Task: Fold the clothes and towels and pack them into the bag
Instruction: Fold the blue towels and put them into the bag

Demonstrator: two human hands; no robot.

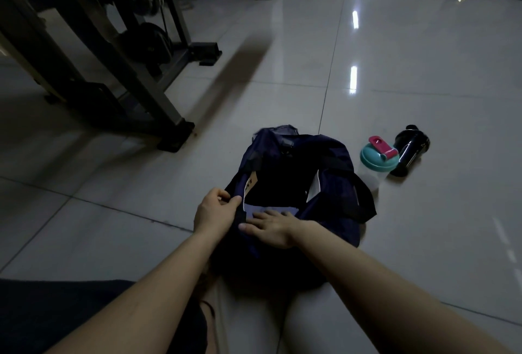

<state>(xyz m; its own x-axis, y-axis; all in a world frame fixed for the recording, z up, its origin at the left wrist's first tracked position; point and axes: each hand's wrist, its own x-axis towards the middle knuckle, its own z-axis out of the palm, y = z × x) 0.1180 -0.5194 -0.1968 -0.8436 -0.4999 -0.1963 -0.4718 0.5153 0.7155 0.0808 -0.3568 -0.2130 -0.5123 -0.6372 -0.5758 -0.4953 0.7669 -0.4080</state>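
Observation:
A dark navy bag (333,156) lies open on the tiled floor in front of me. My left hand (216,209) pinches the near left edge of its opening. My right hand (272,228) lies flat, fingers straight, on a folded light blue-grey cloth (278,210) just inside the near end of the bag. The inside of the bag beyond the cloth is dark and I cannot make out what it holds. A tan tag (250,183) shows at the left rim.
A clear shaker bottle with a teal lid (377,160) and a black bottle (411,150) stand right of the bag. A dark gym machine frame (118,71) with weight plates fills the upper left. My legs lie at the bottom edge.

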